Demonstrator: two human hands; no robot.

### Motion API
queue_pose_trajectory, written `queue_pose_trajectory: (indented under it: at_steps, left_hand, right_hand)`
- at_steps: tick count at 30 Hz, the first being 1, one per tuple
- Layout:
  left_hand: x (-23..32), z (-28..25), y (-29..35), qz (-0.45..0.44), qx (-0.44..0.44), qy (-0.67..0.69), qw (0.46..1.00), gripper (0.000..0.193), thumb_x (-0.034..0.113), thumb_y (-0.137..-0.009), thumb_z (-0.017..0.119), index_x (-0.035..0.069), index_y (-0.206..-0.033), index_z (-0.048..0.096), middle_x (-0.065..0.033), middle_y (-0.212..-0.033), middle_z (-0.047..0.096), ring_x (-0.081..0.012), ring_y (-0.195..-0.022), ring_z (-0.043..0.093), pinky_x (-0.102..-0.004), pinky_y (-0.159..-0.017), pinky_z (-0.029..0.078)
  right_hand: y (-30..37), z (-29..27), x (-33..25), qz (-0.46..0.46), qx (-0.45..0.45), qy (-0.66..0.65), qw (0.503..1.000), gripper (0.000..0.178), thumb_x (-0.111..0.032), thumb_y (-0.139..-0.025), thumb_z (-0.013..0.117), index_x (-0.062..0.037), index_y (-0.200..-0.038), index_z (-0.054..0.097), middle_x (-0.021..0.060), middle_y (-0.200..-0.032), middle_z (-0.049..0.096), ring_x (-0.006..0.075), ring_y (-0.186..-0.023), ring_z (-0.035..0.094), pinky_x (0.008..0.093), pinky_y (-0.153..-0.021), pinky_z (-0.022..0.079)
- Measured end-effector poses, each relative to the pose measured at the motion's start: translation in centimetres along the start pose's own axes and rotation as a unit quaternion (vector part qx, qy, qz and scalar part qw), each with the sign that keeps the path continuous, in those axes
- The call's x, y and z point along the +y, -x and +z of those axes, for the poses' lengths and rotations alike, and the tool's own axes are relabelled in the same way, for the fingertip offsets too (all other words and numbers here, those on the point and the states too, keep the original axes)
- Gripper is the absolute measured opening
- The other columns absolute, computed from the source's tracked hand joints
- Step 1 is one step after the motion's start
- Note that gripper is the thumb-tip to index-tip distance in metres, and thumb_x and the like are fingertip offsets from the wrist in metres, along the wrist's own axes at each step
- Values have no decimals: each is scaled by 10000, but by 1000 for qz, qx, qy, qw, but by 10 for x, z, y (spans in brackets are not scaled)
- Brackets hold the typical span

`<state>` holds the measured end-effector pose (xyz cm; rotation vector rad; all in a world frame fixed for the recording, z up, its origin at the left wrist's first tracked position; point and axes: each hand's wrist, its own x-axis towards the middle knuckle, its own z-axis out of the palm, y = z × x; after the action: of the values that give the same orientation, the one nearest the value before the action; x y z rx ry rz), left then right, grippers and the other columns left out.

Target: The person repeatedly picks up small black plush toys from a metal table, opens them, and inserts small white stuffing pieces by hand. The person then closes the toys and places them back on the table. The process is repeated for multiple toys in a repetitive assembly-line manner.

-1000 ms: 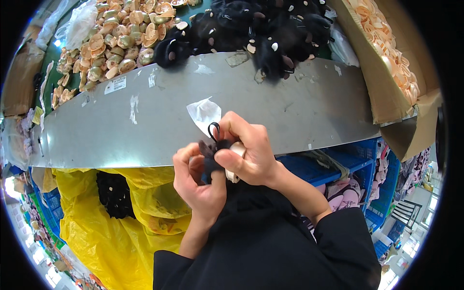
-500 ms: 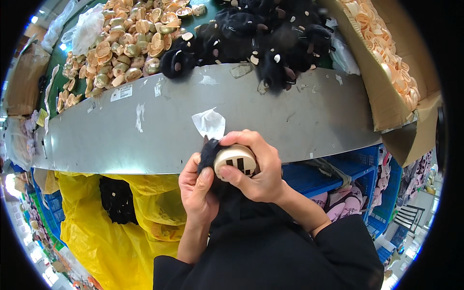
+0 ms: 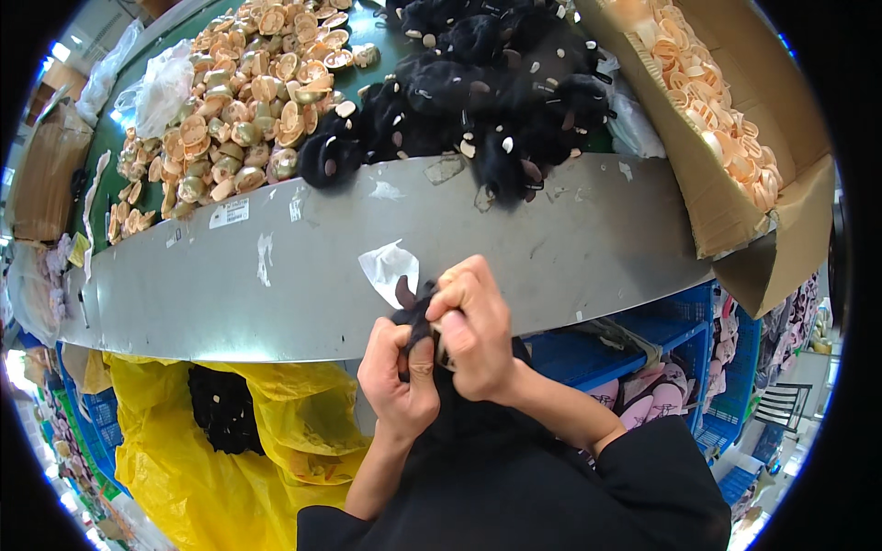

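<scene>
A small black plush piece [image 3: 418, 310] with a brown ear-like flap is pinched between my two hands, just over the near edge of the metal table. My left hand [image 3: 397, 378] is closed on its left side, thumb and fingers gathered in the fabric. Curled fingers of my right hand [image 3: 474, 329] grip the fabric from the other side. A beige plastic part [image 3: 445, 354] shows only as a sliver under my right fingers; most of it is hidden. Just beyond the plush lies a white scrap of sheet [image 3: 390, 268].
Gold-and-peach plastic shells [image 3: 243, 131] are heaped at the far left, beside black plush pieces [image 3: 455, 87]. A cardboard box [image 3: 717, 216] of peach plastic rings stands at right. Below the metal tabletop [image 3: 312, 248] are a yellow bag [image 3: 175, 445] and a blue crate [image 3: 574, 351].
My right hand has turned and curled over the plush, covering the beige plastic part whose slotted face was showing. The brown flap now sticks up. The view has shifted slightly.
</scene>
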<state>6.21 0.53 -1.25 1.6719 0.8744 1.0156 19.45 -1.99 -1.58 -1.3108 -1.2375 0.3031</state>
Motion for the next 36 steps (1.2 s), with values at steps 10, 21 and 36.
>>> queue_pose_trajectory:
  at_steps: [10, 21, 36]
  left_hand:
    - [-9, -6, -1, 35, -15, 9, 999, 159, 93, -945, 671, 15, -863, 559, -131, -810, 545, -271, -698, 487, -337, -628, 415]
    - [5, -64, 21, -60, 111, 38, 991, 153, 157, -943, 678, 19, -964, 614, -72, -942, 608, -188, -820, 560, -325, -801, 467]
    - [-12, -178, 41, -8, 491, -71, 868, 187, 116, -939, 511, 22, -1101, 509, -13, -819, 394, -100, -709, 366, -244, -634, 329]
  right_hand:
    - [-14, 11, 6, 50, 6, 42, 998, 101, -69, -1014, 484, -6, -1039, 560, 165, -903, 583, 332, -650, 598, 380, -617, 506]
    - [-53, 35, 5, 65, -13, 115, 991, 51, -118, -951, 635, -72, -972, 632, 69, -782, 624, 205, -567, 610, 330, -516, 476]
    - [-272, 111, 133, -151, -249, 438, 851, 334, -260, -795, 752, -6, -991, 659, 194, -1105, 637, 378, -1109, 625, 478, -903, 532]
